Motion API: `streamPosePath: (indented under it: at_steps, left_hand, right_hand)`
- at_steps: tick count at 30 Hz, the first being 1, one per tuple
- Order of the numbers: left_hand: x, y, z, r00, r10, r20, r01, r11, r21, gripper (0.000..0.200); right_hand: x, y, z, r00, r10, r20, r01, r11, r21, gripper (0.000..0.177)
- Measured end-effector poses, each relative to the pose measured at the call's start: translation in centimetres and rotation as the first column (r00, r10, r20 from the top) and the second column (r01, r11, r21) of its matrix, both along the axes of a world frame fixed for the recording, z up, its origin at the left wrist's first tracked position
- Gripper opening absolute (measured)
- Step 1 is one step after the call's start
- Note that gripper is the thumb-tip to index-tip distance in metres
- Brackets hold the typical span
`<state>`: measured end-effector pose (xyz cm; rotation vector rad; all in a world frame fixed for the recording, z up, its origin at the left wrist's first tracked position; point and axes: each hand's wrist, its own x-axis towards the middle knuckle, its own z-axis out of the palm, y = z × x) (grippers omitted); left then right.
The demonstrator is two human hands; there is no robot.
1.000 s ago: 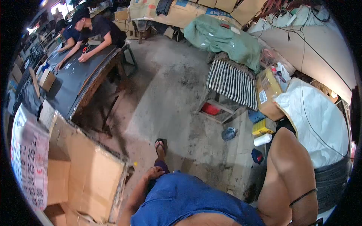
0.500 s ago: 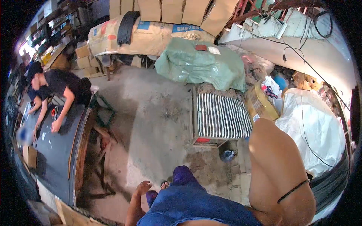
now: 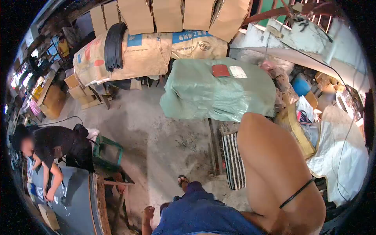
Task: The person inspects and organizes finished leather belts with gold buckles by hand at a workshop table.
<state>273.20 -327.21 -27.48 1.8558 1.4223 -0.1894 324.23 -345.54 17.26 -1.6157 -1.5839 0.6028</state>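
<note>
My left hand [image 3: 148, 213] hangs low beside my blue shirt [image 3: 196, 213], small in view. Its fingers look loosely bent and apart, with nothing visible in them. Raised close to the camera on the right is my bent right arm, a thin black band round its wrist. Only the base of my right hand [image 3: 303, 213] shows beyond that band; its fingers are hidden. Behind the raised arm, a black-and-white striped cloth [image 3: 234, 161] is partly covered. My sandaled foot [image 3: 183, 181] is on the concrete floor.
A co-worker [image 3: 62, 145] bends over a dark-topped table [image 3: 74, 196] at left, beside a green stool [image 3: 109, 150]. Ahead stand a green-sheeted stack [image 3: 215, 94] and brown sacks [image 3: 147, 55] with black strips [image 3: 114, 47]. White sacking [image 3: 340, 152] lies right.
The view has shifted: the green-sheeted stack looks nearer and lower, and the co-worker sits lower in view. My right arm stays raised; my left hand appears lower in the frame.
</note>
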Motion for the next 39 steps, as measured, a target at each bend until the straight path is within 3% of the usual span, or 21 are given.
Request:
streamPosePath:
  at_steps: [3,5,7,8,9,10,11,12,14,16,17,19,20,21,24,29,33,35,36,37,39]
  left_hand:
    - [-0.8,2.9,-0.1,0.989,0.129,-0.077,-0.133,0.989,-0.062,0.022]
    - [-0.7,4.8,-0.5,0.974,-0.138,-0.180,0.143,0.990,0.017,0.018]
    - [0.3,6.6,-0.4,0.808,-0.464,-0.362,0.533,0.838,0.115,0.014]
    - [0.7,7.3,-0.4,0.787,-0.475,-0.394,0.554,0.825,0.110,0.012]
    - [1.1,8.4,-0.7,0.793,-0.445,-0.417,0.529,0.842,0.107,0.011]
    - [2.1,8.0,-6.4,0.979,0.154,0.136,-0.190,0.932,0.310,0.044]
    - [2.1,9.6,-6.6,0.923,0.360,0.135,-0.371,0.925,0.074,0.042]
    - [3.0,11.8,-5.0,0.826,0.560,0.069,-0.549,0.826,-0.126,0.042]
    - [4.1,16.1,-5.9,0.877,0.476,0.072,-0.481,0.873,0.087,0.040]
    - [5.1,22.6,-4.0,0.704,0.708,0.056,-0.684,0.697,-0.215,0.036]
    - [5.0,25.0,-4.1,0.690,0.721,0.058,-0.696,0.684,-0.217,0.036]
    - [5.2,30.9,-5.1,0.855,0.515,-0.053,-0.518,0.851,-0.085,0.032]
    - [4.5,34.3,-6.8,0.935,0.354,-0.008,-0.336,0.877,-0.343,0.030]
    - [4.5,37.4,-8.5,0.930,0.368,-0.009,-0.348,0.872,-0.344,0.030]
    - [6.0,44.7,-1.0,0.914,0.394,0.094,-0.367,0.904,-0.220,0.033]
    - [8.0,55.0,10.1,0.865,0.413,0.284,-0.356,0.905,-0.233,0.040]
    - [9.1,62.7,9.2,0.780,0.540,0.318,-0.474,0.840,-0.264,0.043]
    - [9.4,66.7,9.7,0.831,0.450,0.328,-0.452,0.889,-0.076,0.045]
    - [9.3,68.7,10.6,0.810,0.500,0.308,-0.464,0.866,-0.187,0.047]
    - [9.1,70.5,10.4,0.797,0.520,0.307,-0.487,0.854,-0.182,0.047]
    - [8.1,73.6,9.4,0.868,0.292,0.401,-0.318,0.948,-0.002,0.048]
  right_hand:
    - [1.4,6.0,0.9,1.000,0.024,0.020,-0.024,1.000,-0.014,0.045]
    - [2.1,9.8,0.9,0.998,0.062,0.030,-0.061,0.998,-0.033,0.046]
    - [3.1,14.2,0.5,0.993,0.118,0.029,-0.116,0.992,-0.043,0.046]
    - [3.4,17.3,0.5,0.990,0.143,0.023,-0.142,0.989,-0.044,0.046]
    - [3.8,19.8,0.3,0.984,0.174,0.034,-0.172,0.984,-0.052,0.046]
    - [3.8,22.5,0.0,0.980,0.199,0.026,-0.197,0.979,-0.061,0.046]
    - [3.7,25.0,-0.2,0.974,0.223,0.030,-0.220,0.973,-0.068,0.047]
    - [3.7,27.9,-0.4,0.968,0.248,0.037,-0.245,0.967,-0.072,0.047]
    - [3.2,33.4,-0.7,0.955,0.293,0.053,-0.288,0.954,-0.081,0.047]
    - [2.4,38.5,-0.8,0.943,0.325,0.066,-0.318,0.943,-0.098,0.047]
    - [2.1,41.2,-0.7,0.938,0.340,0.065,-0.333,0.938,-0.101,0.047]
    - [1.1,46.6,-0.6,0.926,0.372,0.068,-0.363,0.925,-0.111,0.048]
    - [0.7,49.2,-0.6,0.921,0.385,0.065,-0.376,0.919,-0.118,0.048]
    - [0.5,51.3,-0.8,0.915,0.397,0.067,-0.388,0.914,-0.122,0.048]
    - [-0.3,57.7,-0.6,0.903,0.425,0.060,-0.414,0.900,-0.139,0.049]
    - [-2.5,70.2,-2.2,0.857,0.514,0.033,-0.504,0.850,-0.157,0.049]
    - [-4.0,81.2,-3.4,0.807,0.591,0.016,-0.581,0.798,-0.162,0.050]
    - [-4.4,87.2,-4.4,0.772,0.635,0.008,-0.626,0.763,-0.159,0.050]
    - [-4.7,90.3,-4.8,0.751,0.661,0.003,-0.652,0.742,-0.156,0.050]
    - [-5.0,93.5,-5.0,0.728,0.686,-0.002,-0.676,0.718,-0.166,0.050]
    - [-5.9,100.4,-4.7,0.670,0.742,-0.006,-0.733,0.660,-0.162,0.051]
